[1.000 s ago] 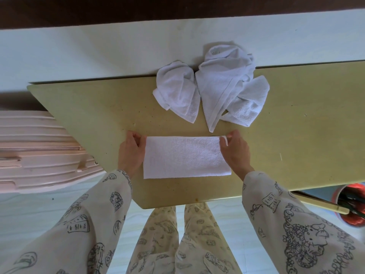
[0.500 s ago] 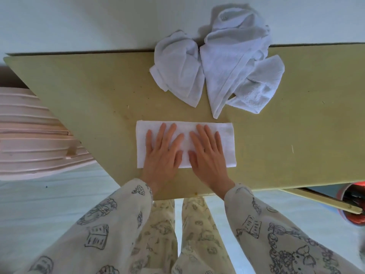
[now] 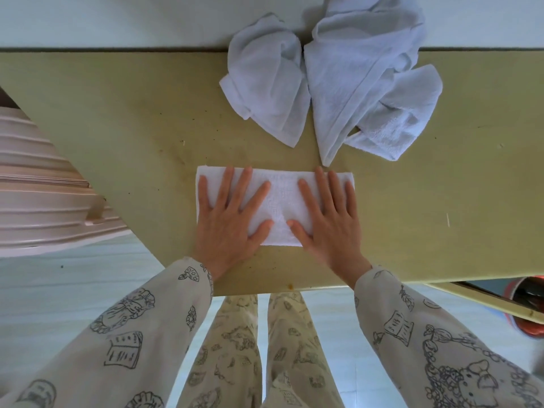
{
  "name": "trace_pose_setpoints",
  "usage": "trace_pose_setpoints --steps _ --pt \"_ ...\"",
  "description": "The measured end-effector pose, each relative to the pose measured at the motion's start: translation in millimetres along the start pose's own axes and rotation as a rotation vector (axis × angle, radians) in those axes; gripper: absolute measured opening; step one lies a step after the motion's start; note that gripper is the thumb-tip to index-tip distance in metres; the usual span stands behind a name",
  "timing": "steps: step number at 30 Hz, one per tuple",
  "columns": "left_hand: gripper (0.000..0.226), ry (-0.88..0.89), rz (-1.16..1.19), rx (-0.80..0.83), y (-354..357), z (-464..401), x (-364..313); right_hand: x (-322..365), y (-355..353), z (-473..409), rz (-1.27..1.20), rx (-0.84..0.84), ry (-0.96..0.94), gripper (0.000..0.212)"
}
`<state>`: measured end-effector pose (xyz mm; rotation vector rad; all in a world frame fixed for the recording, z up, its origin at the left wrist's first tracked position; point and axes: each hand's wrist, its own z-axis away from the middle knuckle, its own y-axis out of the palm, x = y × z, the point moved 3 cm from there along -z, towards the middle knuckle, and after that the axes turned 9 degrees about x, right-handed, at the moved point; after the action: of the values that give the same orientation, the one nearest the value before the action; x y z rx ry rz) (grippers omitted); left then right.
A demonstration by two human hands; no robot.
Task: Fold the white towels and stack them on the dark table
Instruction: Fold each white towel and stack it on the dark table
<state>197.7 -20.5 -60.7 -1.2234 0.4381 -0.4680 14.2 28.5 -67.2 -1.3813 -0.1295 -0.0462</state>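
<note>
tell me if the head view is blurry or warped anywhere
Head view: sharp on both hands, left and right, flat on the folded towel; wide-angle bending curves the table edges; soft even light, faint shadows, no glare.

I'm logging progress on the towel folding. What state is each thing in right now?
folded towel: folded flat, pressed under both hands
left hand: open, flat on towel
right hand: open, flat on towel
left crumpled towel: unfolded, bunched
right crumpled towel: unfolded, bunched, hanging over table edge
</note>
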Motion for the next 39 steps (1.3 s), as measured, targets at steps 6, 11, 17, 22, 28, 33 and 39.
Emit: trace_pose_setpoints --steps 6,11,17,22,28,33,39 --pt "0.06 0.007 0.064 0.018 0 0 1 1 0 -1 0.02 -0.004 0.002 0.066" --pt "0.047 -0.139 0.562 -0.134 -16 4 13 3 -2 -2 -0.001 0.059 0.032 0.067" --pt "0.027 -0.903 0.774 -0.198 -27 29 46 31 -20 -14 -0.136 0.053 0.01 0.057" --pt "0.03 -0.887 0.807 -0.106 -31 19 46 59 -31 -43 -0.128 0.003 -0.004 0.042" --pt "0.032 -0.92 0.809 -0.043 -32 22 44 89 -49 -86 -0.257 0.0 -0.037 0.031" --pt "0.029 -0.927 0.886 -0.021 -34 24 43 108 -43 -116 -0.273 0.176 -0.114 0.027" --pt "0.024 -0.957 0.964 -0.01 -32 28 47 113 -42 -120 -0.322 0.172 -0.093 0.022"
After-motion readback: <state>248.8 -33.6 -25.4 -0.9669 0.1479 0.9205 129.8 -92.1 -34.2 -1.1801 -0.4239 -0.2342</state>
